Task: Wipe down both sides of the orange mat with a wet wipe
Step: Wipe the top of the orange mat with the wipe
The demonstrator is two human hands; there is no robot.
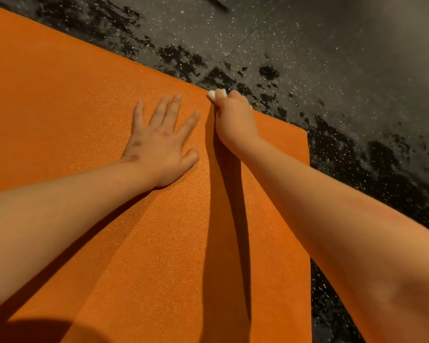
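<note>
Head view: your orange mat [159, 243] lies flat on the floor [332, 70], spread under both hands and running back from them toward you. Its far edge passes just beyond the knuckles of your right hand [234, 117], and its corner lies to the right of that hand. The wet wipe [214, 94] is bunched into a small white wad at that far edge, directly ahead of the right fingers. Your right hand is curled into a fist around the wipe, with only a little of the wad showing; this grip lets you press the wipe hard along the border. Your left hand [159, 142] rests just left of the right hand, palm down, fingers straight and spread, holding nothing. Judged from its position, it pins the mat so the sheet does not slide or ruck while you scrub. Beyond the right hand, the dark speckled floor shows patchy darker marks, possibly wet; this cannot be confirmed. Only the upper face of the mat is visible, so you cannot tell whether the underside has been wiped.
</note>
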